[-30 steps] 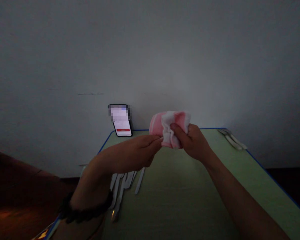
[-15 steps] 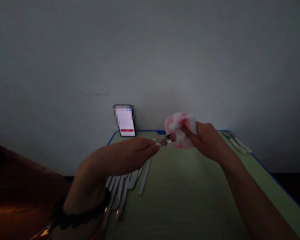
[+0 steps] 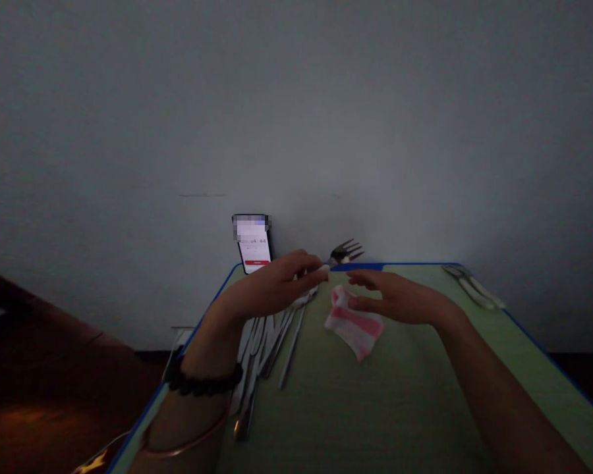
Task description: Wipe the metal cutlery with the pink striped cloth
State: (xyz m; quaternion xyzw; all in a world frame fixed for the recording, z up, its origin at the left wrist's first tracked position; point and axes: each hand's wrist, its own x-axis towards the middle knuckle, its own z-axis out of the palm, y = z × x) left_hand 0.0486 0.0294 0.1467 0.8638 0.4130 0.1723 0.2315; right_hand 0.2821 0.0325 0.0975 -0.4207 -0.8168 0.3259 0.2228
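A fork (image 3: 346,253) is gripped in my left hand (image 3: 277,280), its tines pointing right and up near the table's back edge. Most of its handle is hidden by my fingers. My right hand (image 3: 400,296) has its fingers apart, with nothing between them that I can see. Just below those fingers a pink and white cloth (image 3: 358,326) lies crumpled, its upper edge close to the thumb; whether they touch is unclear. Several metal utensils (image 3: 250,382) with long flat handles lie under and beside my left forearm.
A lit phone (image 3: 255,247) leans upright against the wall (image 3: 375,118) at the table's back left. More cutlery with pale handles (image 3: 477,289) lies at the back right. The green table (image 3: 375,408) has a blue edge.
My right hand has let go of the cloth, which now rests lower, on the table. The fork has come away from the cloth and turned upward in my left hand.
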